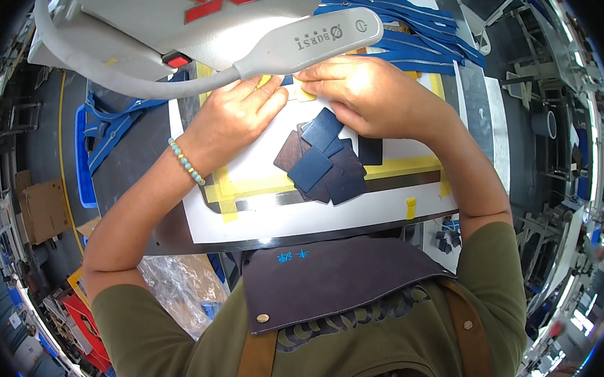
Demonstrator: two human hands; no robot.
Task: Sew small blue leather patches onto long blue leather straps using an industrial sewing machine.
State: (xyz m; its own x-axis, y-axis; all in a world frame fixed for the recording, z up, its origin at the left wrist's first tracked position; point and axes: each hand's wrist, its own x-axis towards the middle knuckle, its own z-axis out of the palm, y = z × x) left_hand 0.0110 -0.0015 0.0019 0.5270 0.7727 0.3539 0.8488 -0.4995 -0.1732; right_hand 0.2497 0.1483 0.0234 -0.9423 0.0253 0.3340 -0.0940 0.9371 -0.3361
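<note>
1. A blue plastic crate (pixel 84 162) is sitting at the far left, beside the counter (pixel 151 234), and blue fabric straps (pixel 119 124) are spilling from it onto the counter's left part.
2. A white sheet (pixel 248 224) is lying on the counter, edged with yellow tape strips (pixel 227 194).
3. The left hand (pixel 237 112), with a bead bracelet (pixel 187 161) of pale green and tan beads at its wrist, is resting palm down on the far left part of the sheet. Its fingers (pixel 267 93) are lying nearly flat and close together, pressing on a small yellow piece (pixel 264 81) just under the lamp; whether they are pinching it I cannot tell.
4. A white flexible-neck lamp (pixel 306 41) is hanging across the far side, above both hands, reaching out from the grey machine head (pixel 164 16).
5. A loose pile of dark blue and brown square leather patches (pixel 325 162) is lying in the middle of the sheet, near to and between the two wrists, the patches overlapping one another.
6. The right hand (pixel 372 96) is meeting the left at the far middle of the sheet. Its fingers (pixel 319 82) are curled and closed down on the sheet, their tips touching a small yellow tab (pixel 307 93); the heel of the hand is lying just beside the top patch.
7. A fan of blue straps (pixel 417 37) is spreading out at the far right, beyond the right hand.
8. A dark leather apron (pixel 329 277) is covering the person's front at the near edge.
</note>
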